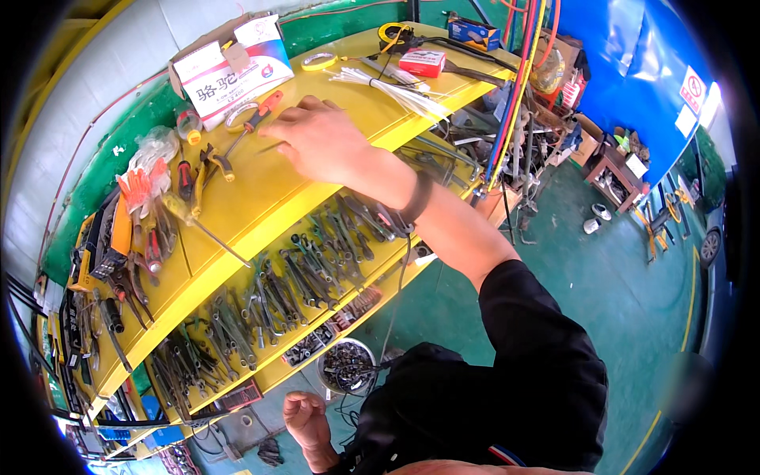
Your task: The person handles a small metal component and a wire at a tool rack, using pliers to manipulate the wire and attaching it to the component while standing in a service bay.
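My right hand (pixel 317 138) reaches over the top of the yellow shelf (pixel 261 202), its fingers curled and pinched. A thin dark tip shows by the fingertips; what it belongs to is hidden. Just beyond the fingers lies a screwdriver with a red handle (pixel 264 110). Nearby are a roll of tape (pixel 241 116), pliers with dark and yellow handles (pixel 218 162) and a red and black screwdriver (pixel 185 180). Low down, my left hand (pixel 307 423) hangs in front of the shelves, away from the tools. Its fingers are loosely closed with nothing visible in them.
A white carton (pixel 237 75) stands against the wall. White cable ties (pixel 392 89) and a small red box (pixel 422 62) lie at the shelf's far end. Several wrenches (pixel 261 301) fill the lower tier. A bucket of metal parts (pixel 347 366) stands below; hoses (pixel 518 95) hang at right.
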